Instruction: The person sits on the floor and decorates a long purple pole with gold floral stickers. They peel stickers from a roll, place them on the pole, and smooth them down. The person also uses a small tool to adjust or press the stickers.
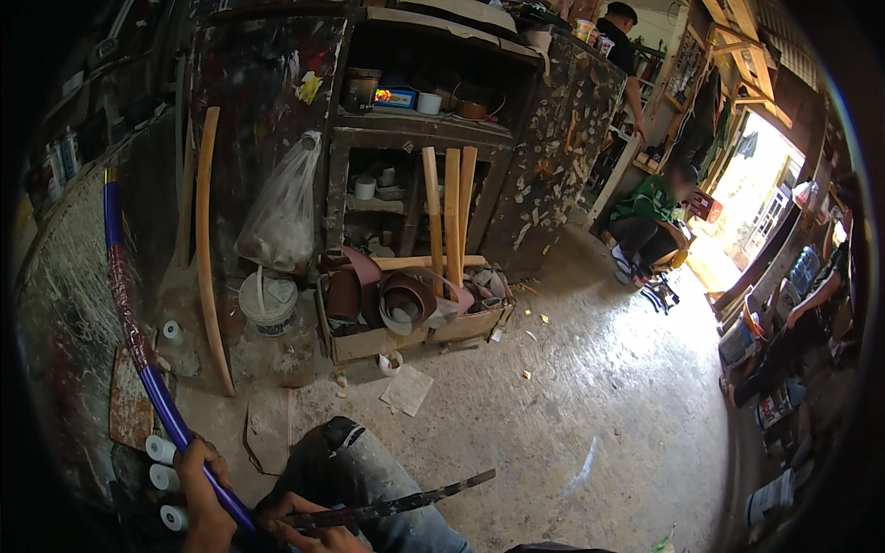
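Observation:
My left hand point(205, 488) is closed round a long glossy blue-purple pole point(166, 405). The pole runs up along the left side, with a mottled dark-red stretch partway and a gold-coloured tip; it looks bent through the lens. At the lower edge, my right hand point(309, 530) grips a narrow dark strip with a worn, blotchy surface point(415, 504). That strip reaches right across my jeans-clad knee point(369, 465). The pole's lower end lies close to my right hand, and whether they touch is hard to tell.
A cardboard box point(415, 343) holds sandpaper rolls and upright wooden pieces. A curved wooden strip point(207, 249) leans beside a white bucket point(269, 300). White spools point(164, 477) stand by my left hand. One person in green point(645, 203) crouches near the bright doorway; others are farther off.

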Motion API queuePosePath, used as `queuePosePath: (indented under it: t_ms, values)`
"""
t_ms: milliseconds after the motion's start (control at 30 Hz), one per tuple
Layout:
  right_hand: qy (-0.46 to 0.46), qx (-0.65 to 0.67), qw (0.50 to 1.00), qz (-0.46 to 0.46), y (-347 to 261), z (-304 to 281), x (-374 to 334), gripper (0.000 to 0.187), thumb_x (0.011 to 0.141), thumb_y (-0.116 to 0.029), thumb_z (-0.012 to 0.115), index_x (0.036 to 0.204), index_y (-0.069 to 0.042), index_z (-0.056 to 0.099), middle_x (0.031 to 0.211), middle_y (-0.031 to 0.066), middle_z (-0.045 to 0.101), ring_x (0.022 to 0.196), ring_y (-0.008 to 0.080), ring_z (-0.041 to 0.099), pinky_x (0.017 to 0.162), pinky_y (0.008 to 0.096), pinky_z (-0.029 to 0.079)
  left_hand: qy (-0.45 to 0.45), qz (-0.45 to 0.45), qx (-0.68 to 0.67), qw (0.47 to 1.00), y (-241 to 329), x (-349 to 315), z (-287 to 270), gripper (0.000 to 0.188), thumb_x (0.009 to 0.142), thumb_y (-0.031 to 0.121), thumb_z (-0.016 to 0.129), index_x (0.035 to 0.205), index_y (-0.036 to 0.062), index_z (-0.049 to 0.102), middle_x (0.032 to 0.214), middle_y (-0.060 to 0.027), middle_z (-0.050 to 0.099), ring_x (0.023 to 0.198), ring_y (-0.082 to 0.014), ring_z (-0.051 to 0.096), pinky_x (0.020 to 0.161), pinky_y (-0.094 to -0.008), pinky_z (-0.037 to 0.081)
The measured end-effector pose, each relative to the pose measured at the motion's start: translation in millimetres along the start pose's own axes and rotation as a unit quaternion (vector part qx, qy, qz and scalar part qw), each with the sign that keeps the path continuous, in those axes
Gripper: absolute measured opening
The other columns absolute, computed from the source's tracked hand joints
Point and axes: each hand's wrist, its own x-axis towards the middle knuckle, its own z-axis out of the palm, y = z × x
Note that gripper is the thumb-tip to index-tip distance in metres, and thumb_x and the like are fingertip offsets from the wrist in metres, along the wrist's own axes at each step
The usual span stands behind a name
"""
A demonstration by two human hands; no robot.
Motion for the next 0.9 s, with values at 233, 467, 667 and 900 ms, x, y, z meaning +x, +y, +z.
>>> queuePosePath:
  t_ms: [233,467,667,900]
  values:
    - [0.01,-0.042,0.999,0.005,-2.2,-1.7,-0.2,0.015,0.091,-0.016,0.062,0.091,-0.003,0.056,0.074,0.0032,0.06,0.068,0.0093,0.057,0.06,0.0264,0.047,-0.003,0.0,0.013,1.0,2.1,-3.2,3.2,0.019,0.08,0.022,0.054,0.07,0.014,0.04,0.058,0.0024,0.035,0.045,-0.0086,0.035,0.044,-0.0228,0.031]
    - [0.007,-0.043,0.999,0.001,0.0,-3.6,1.0,0.015,0.091,-0.017,0.062,0.091,-0.003,0.057,0.074,0.003,0.06,0.068,0.0093,0.057,0.06,0.0262,0.047,0.005,0.0,0.013,1.0,0.7,-1.7,4.4,0.018,0.08,0.022,0.053,0.069,0.0143,0.04,0.057,0.0027,0.034,0.044,-0.0089,0.034,0.043,-0.0234,0.03]
    - [0.004,-0.034,0.999,-0.004,-2.5,-4.1,-1.2,0.015,0.092,-0.017,0.061,0.091,-0.002,0.056,0.075,0.004,0.06,0.068,0.0099,0.058,0.061,0.0261,0.048,0.02,0.0,0.015,1.0,-1.2,-0.9,5.9,0.018,0.079,0.022,0.053,0.069,0.0142,0.04,0.057,0.0026,0.034,0.044,-0.0091,0.034,0.043,-0.0239,0.03]
    - [-0.003,-0.008,1.0,-0.029,-2.2,-5.3,-3.0,0.015,0.092,-0.016,0.06,0.091,-0.002,0.055,0.075,0.0045,0.06,0.068,0.0104,0.058,0.061,0.0265,0.048,0.016,-0.006,0.026,1.0,1.1,-8.0,9.3,0.016,0.079,0.022,0.053,0.071,0.0144,0.041,0.058,0.0028,0.035,0.045,-0.0089,0.035,0.044,-0.0235,0.031]
